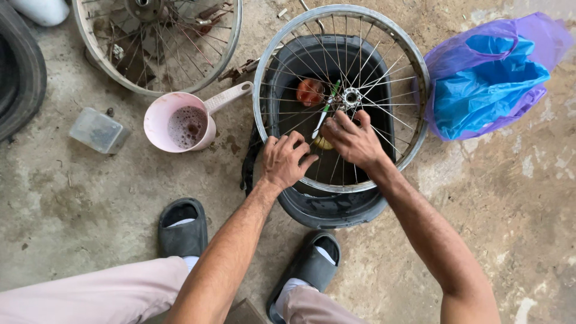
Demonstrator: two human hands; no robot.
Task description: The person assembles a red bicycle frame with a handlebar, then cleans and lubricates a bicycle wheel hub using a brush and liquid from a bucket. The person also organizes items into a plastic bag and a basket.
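Note:
A spoked bicycle wheel rim (414, 66) lies flat on top of a black basin (327, 207). My left hand (285, 159) rests on the near part of the rim, fingers curled over it. Near the silver hub (350, 97), my right hand (354, 139) grips a green-and-white toothbrush (326, 111) and presses among the spokes. A yellowish object (324, 144) shows under my right hand. A reddish round object (309, 91) lies in the basin below the spokes.
A pink scoop (180, 123) with foamy water stands left of the basin. A second wheel (159, 42) lies at the back left, a tyre (21, 72) at far left, a clear plastic box (98, 129) nearby, a purple-and-blue plastic bag (489, 78) on the right. My sandalled feet (183, 228) are in front.

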